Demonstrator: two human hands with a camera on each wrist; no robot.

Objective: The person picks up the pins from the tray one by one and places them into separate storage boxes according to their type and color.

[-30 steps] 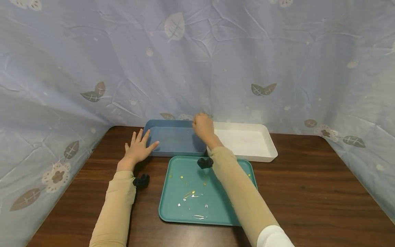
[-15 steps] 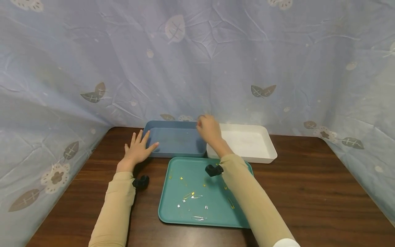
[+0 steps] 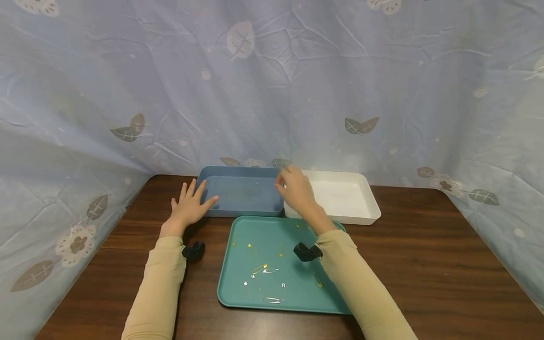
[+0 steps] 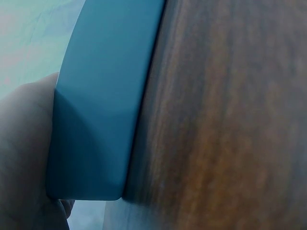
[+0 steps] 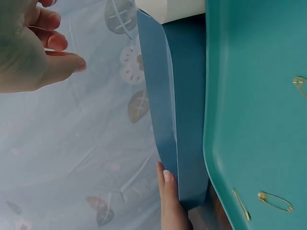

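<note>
My left hand [image 3: 187, 210] has its fingers spread and rests at the left end of a shallow blue tray [image 3: 238, 193]. In the left wrist view, part of that hand lies against the tray's outer wall [image 4: 96, 120]. Over the place where the blue tray meets a white tray [image 3: 340, 193] hangs my right hand [image 3: 297, 191]. Its fingers are loosely bent, and the right wrist view shows nothing between thumb [image 5: 69, 63] and fingers. Gold safety pins [image 5: 276, 201] and silver safety pins [image 3: 271, 300] lie scattered on a green tray [image 3: 301, 295] nearer me.
All three trays stand close together on a dark wooden table [image 3: 425, 255]. A pale blue patterned curtain [image 3: 263, 104] hangs right behind the blue and white trays and along both sides. My right forearm [image 3: 365, 283] crosses the green tray's right part.
My right hand has drawn back to the right, from over the blue tray's right end toward the white tray. More pins now show on the green tray. The left hand has stayed still.
</note>
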